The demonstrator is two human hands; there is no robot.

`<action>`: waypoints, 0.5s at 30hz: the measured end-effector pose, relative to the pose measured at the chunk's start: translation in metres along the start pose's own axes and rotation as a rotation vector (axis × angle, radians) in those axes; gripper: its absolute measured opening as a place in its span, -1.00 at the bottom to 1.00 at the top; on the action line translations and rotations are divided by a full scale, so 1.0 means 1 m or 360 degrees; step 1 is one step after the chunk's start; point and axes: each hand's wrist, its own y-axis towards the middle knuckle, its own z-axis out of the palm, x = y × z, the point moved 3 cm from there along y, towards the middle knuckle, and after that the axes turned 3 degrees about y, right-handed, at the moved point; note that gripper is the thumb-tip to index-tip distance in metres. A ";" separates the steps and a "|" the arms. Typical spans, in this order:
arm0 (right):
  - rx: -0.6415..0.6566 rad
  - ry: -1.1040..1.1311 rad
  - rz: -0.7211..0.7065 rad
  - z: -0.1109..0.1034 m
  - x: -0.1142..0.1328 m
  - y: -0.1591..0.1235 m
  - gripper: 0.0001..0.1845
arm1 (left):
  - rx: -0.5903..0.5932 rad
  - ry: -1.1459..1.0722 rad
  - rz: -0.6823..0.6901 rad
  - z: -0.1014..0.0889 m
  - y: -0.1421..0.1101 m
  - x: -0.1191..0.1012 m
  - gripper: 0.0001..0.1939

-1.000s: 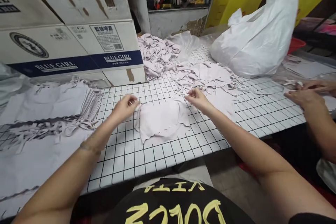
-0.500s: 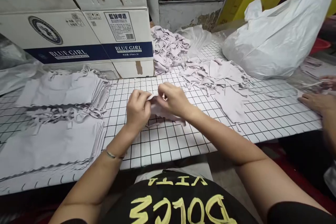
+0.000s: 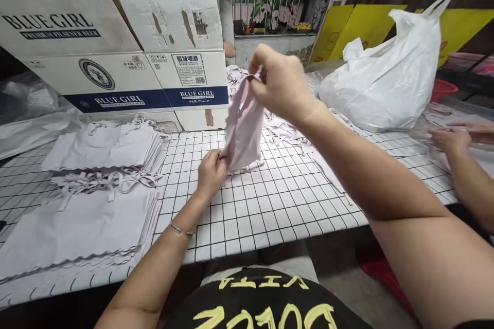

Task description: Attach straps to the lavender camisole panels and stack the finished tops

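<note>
A pale pink fabric garment piece [image 3: 246, 131] is stretched upright between my two hands over the gridded table. My right hand [image 3: 280, 79] is raised and pinches its upper edge. Lower down, my left hand [image 3: 211, 170] is closed on its bottom left corner, close to the tabletop. Two neat stacks of similar flat pieces with ties lie to the left, a rear stack [image 3: 104, 144] and a front stack [image 3: 85, 221]. Behind my right hand and forearm, a loose heap of the same fabric [image 3: 283, 131] is partly hidden.
A white beer carton [image 3: 154, 77] stands at the back left. At the back right sits a full white plastic bag [image 3: 382, 77]. Another person's hands [image 3: 455, 139] handle fabric at the right edge. The gridded tablecloth [image 3: 262, 205] ends in front of me.
My right hand has risen, lifting the fabric from near the table so it hangs stretched. My left hand stays low on one corner. The view has tilted upward.
</note>
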 end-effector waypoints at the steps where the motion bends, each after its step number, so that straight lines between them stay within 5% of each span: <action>1: 0.0024 -0.0056 0.0050 -0.011 -0.007 0.005 -0.91 | 0.0144 -0.0059 -0.0038 -0.002 0.000 0.012 -0.88; 4: 0.0178 -0.0203 0.0304 -0.033 -0.045 0.014 -0.80 | 0.0273 -0.0276 -0.0168 -0.025 0.029 0.036 -0.83; 9: 0.0548 -0.0126 0.0981 -0.032 -0.119 0.021 -0.79 | 0.0488 -0.0584 -0.0212 -0.062 0.140 0.038 -0.66; 12: 0.0496 0.0113 0.1293 -0.024 -0.144 0.021 -0.75 | 0.0412 -0.0521 -0.0092 -0.080 0.197 0.021 -0.65; 15: 0.0354 0.0352 0.1490 -0.019 -0.158 0.001 -0.80 | 0.0334 -0.0389 0.0076 -0.095 0.215 0.006 -0.71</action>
